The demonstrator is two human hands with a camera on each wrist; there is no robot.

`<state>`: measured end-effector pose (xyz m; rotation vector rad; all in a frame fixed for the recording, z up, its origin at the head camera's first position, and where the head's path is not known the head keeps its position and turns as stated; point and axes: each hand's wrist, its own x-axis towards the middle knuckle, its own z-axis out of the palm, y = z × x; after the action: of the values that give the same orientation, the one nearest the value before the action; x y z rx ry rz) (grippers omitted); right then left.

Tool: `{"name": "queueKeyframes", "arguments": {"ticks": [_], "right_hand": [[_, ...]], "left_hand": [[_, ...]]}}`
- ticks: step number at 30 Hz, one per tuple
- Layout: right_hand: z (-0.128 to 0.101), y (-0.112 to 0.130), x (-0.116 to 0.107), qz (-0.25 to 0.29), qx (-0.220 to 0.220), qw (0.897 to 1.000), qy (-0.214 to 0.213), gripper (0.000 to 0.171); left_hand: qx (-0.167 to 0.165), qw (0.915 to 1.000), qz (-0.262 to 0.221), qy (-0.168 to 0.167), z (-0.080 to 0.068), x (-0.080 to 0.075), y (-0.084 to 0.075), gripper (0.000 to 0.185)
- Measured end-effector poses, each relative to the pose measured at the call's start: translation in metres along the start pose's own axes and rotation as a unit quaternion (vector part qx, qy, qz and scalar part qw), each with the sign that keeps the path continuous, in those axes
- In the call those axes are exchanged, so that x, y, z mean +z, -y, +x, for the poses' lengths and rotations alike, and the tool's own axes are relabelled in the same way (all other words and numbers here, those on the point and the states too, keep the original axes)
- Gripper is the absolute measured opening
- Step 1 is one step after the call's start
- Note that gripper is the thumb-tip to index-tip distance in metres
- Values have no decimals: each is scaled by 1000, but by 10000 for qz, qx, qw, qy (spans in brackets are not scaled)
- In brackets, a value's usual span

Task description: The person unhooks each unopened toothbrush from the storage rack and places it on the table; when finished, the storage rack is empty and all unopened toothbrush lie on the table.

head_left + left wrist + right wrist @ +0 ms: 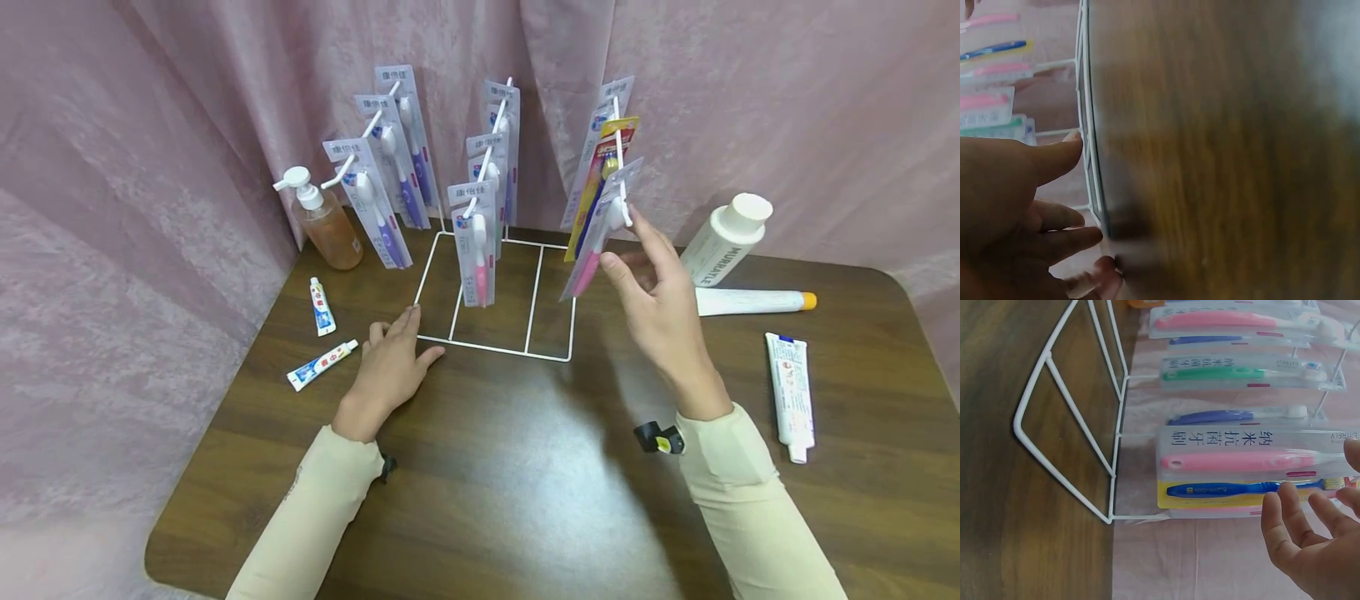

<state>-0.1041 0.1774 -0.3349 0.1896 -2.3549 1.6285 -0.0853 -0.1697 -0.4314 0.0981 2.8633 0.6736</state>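
Observation:
My left hand (392, 367) rests at the front left corner of a white wire display rack (495, 347), its fingertips touching the frame. In the left wrist view, the thumb (1063, 156) lies against the rack's wire. Up at the right hook, my right hand (660, 292) has its index finger by the hook's tip and its thumb near a packaged pink toothbrush (588, 267). Those two digits stand apart, and the other fingers are loosely bent. Behind that pack hang a yellow-carded blue toothbrush (1222, 490) and another pack. Packaged purple toothbrushes (390, 242) fill the left hook; a pink one (481, 267) fronts the middle hook.
An amber pump bottle (330, 229) and two small toothpaste tubes (322, 307) stand or lie at left. On the right are a white bottle (723, 242), an orange-capped tube (750, 302) and a toothpaste tube (791, 392). A pink curtain (690, 108) hangs behind the wooden table (510, 467).

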Motion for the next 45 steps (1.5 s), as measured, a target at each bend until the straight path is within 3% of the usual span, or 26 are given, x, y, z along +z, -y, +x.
{"name": "queueKeyframes", "arguments": {"ticks": [8, 14, 23, 35, 41, 45], "right_hand": [[6, -1, 2, 745, -17, 9971, -142, 60], [9, -2, 6, 1084, 46, 9939, -185, 44], [3, -4, 2, 773, 219, 9961, -364, 20], [10, 0, -3, 1232, 95, 9903, -629, 14], [9, -6, -12, 1681, -47, 9806, -1004, 10], [9, -14, -17, 1558, 68, 9805, -1198, 16]], "left_hand": [[-77, 9999, 121, 67, 9, -4, 4, 81], [-4, 10000, 77, -20, 14, -2, 6, 79], [69, 9997, 7, 249, 15, 1, 3, 78], [14, 9997, 68, 243, 15, -4, 7, 77], [48, 9996, 135, 250, 16, -2, 5, 78], [13, 9994, 230, 256, 17, -2, 4, 79]]}}
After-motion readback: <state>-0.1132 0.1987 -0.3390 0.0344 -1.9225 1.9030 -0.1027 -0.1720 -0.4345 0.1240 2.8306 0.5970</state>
